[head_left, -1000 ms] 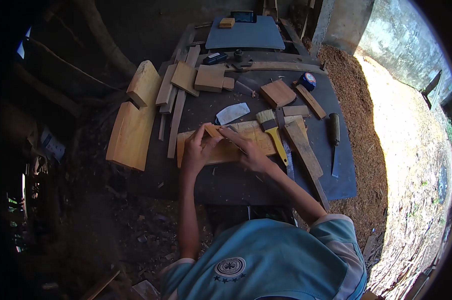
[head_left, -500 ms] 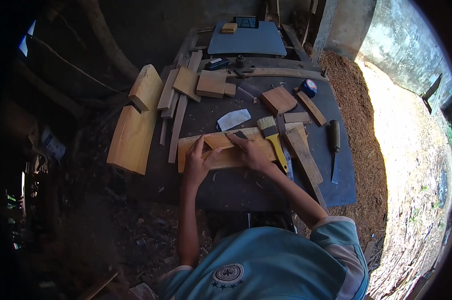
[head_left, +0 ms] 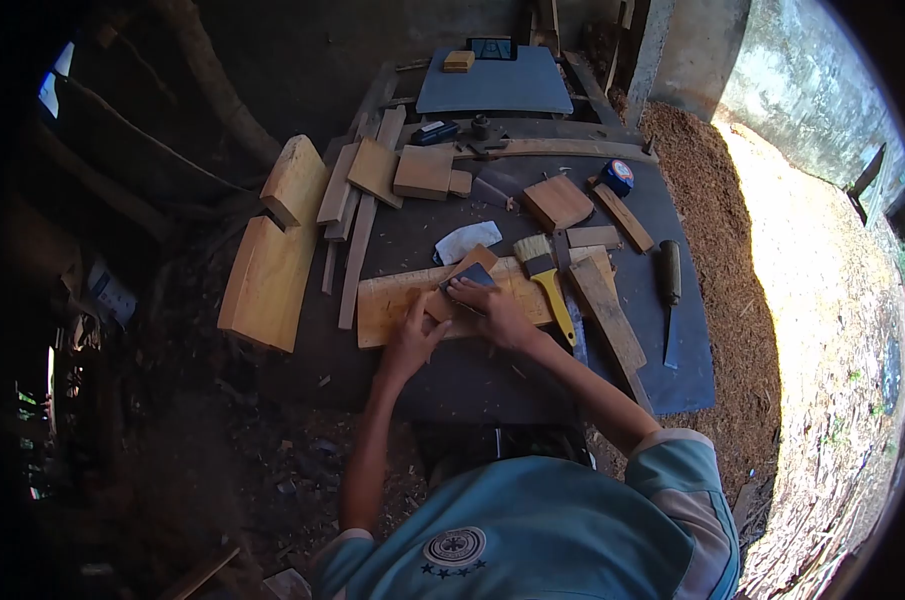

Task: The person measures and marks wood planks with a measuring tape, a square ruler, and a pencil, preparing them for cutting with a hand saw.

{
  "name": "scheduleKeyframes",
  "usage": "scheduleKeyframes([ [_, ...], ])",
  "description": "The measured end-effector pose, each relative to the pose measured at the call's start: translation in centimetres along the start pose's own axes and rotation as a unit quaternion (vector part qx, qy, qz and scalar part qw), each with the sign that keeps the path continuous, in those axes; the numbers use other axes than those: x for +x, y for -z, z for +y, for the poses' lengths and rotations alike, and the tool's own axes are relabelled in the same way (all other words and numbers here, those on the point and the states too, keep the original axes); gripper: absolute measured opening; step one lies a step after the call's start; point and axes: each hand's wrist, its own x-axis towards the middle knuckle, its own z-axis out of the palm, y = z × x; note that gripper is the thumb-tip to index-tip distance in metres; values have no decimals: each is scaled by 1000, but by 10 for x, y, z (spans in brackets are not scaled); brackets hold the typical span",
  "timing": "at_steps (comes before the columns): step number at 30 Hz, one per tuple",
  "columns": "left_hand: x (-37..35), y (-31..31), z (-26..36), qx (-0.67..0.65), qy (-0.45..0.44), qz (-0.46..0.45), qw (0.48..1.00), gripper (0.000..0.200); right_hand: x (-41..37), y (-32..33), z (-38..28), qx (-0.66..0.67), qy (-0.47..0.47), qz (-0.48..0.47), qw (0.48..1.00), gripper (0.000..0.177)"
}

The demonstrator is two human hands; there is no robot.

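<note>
A long pale wooden board [head_left: 392, 300] lies across the dark workbench [head_left: 472, 370]. On it sits a small wooden block [head_left: 469, 263] with a dark patch, turned at an angle. My right hand [head_left: 492, 312] presses its fingers on that block. My left hand [head_left: 412, 335] rests on the board just left of the block, touching its near corner. A yellow-handled paintbrush [head_left: 547, 275] lies right of my right hand.
Thick planks [head_left: 267, 280] lean off the bench's left side. Wood offcuts [head_left: 422, 170], a tape measure [head_left: 617, 176], a chisel [head_left: 669, 290], a ruler and slats [head_left: 607, 310] crowd the back and right. Sawdust covers the ground at right.
The small block has turned and shifted right on the board. My left hand slid toward me and closer to my right hand, which now sits on the block.
</note>
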Motion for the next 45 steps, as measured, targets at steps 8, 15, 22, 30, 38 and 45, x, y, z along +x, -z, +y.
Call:
scheduleKeyframes([
  [8, 9, 14, 2, -191, -86, 111, 972, 38, 10, 16, -12, 70, -49, 0, 996, 64],
  [15, 30, -7, 16, -71, -240, 188, 950, 28, -1, -10, 5, -1, -20, 24, 1000, 73],
  [22, 58, -29, 18, -381, -290, 239, 845, 15, 2, -14, 4, -28, -6, 15, 999, 73],
  [30, 96, -42, 41, -434, -197, 190, 859, 28, -9, 6, -39, 203, -116, 42, 971, 68],
  [38, 105, -32, 33, -529, -150, 194, 812, 26, -9, -7, -35, 172, -81, 35, 981, 72],
  [45, 104, -31, 36, -532, -125, 183, 817, 26, 26, -21, 6, 239, -45, 5, 970, 69],
])
